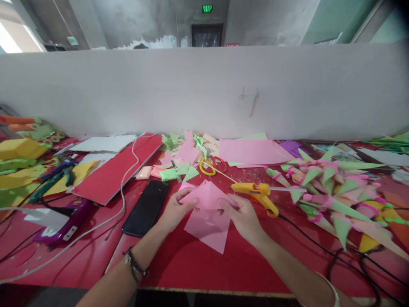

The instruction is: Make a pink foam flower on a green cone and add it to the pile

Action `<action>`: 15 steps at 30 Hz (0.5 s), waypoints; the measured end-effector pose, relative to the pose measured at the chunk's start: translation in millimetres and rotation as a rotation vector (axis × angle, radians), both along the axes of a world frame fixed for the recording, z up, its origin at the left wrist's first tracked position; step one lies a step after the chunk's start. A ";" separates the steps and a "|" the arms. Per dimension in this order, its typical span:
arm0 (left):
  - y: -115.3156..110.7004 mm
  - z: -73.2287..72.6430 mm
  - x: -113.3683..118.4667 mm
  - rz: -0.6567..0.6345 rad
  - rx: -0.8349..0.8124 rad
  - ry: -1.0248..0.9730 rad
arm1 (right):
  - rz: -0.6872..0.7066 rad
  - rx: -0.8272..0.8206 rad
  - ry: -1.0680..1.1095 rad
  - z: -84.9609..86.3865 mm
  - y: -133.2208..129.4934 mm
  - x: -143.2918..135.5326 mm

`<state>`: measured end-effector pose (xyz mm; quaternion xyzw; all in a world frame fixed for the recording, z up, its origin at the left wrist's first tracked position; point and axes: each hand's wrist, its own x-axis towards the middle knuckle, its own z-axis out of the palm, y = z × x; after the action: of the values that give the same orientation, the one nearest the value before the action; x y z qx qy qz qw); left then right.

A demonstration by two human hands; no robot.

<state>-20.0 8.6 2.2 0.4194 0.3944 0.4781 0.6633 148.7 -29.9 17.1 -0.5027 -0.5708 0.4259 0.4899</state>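
Observation:
A folded sheet of pink paper is held up between both hands, with a crease down its middle. My left hand pinches its left corner, thumb in front. On the opposite corner, my right hand grips it the same way. Below it, on the red table, lies a flat pink paper square, partly covered by the raised sheet. To the right of my right hand rests a yellow glue gun. A black phone lies left of my left hand.
Scissors with yellow and red handles lie among paper scraps behind my hands. Pink sheets are stacked at the back. Paper flowers pile up at the right. A purple power strip and white cable occupy the left.

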 end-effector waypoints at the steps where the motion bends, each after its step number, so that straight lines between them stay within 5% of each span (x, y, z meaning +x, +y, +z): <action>1: -0.6 -2.3 2.2 0.034 -0.022 -0.045 | -0.009 0.006 -0.004 1.4 -0.5 0.5; 4: -3.4 -8.6 7.3 0.054 -0.038 -0.086 | -0.035 0.028 -0.016 3.8 -1.5 1.0; 8: -7.2 -6.9 10.3 -0.040 0.017 0.098 | 0.010 0.025 0.017 -0.1 -1.7 0.7; 15: -7.5 1.4 12.6 0.045 0.064 0.245 | -0.044 -0.090 0.357 -10.8 -1.5 -5.2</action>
<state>-7.3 1.1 3.6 0.4865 0.4663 0.4503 0.5857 143.5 -31.4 6.3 -0.4529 -0.4443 0.5226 0.5696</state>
